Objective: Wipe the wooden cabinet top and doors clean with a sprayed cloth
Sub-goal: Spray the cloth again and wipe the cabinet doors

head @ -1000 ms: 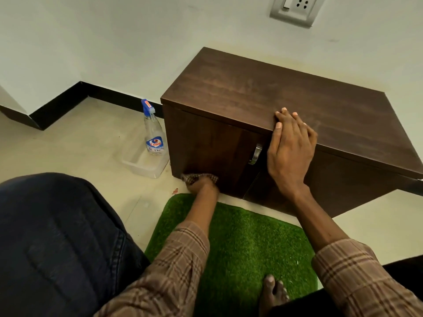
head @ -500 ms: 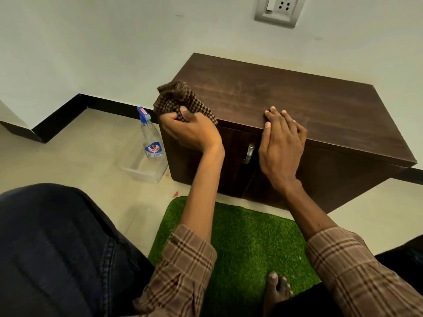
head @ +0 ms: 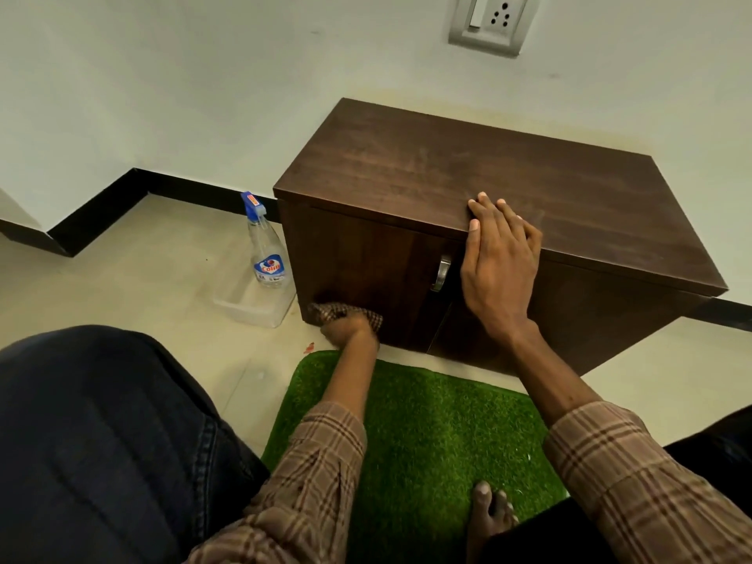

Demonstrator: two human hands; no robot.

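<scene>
Pressing a checked cloth (head: 344, 312) against the bottom of the left door (head: 366, 274), the left hand (head: 350, 329) has its fingers closed round the bunched fabric, at about 7 o'clock from the cabinet's centre, low by the floor. The placement suggests the wipe is working the door's lowest strip, near the hinge-side corner. The left forearm runs straight from the plaid sleeve (head: 309, 462) up to the door, wrist roughly in line, the arm well extended. The right hand (head: 498, 258) lies flat and open over the front edge of the cabinet top (head: 488, 177), fingers straight and spread onto the top, thumb pointing up along the door face, just beside the metal handle (head: 442, 272) at its 3 o'clock. It grips nothing; in my judgement it steadies the wooden cabinet (head: 569, 311) and the crouched body against the wiping push. The right forearm rises steeply from its sleeve, wrist bent back. Outward: a spray bottle (head: 266, 246) stands in a clear tray (head: 248, 309) on the floor at 9 o'clock from the cabinet, touching or nearly touching its side. A green mat (head: 427, 433) lies at 6 o'clock, a bare foot (head: 490, 510) on it. A wall socket (head: 488, 22) sits at 12 o'clock.
</scene>
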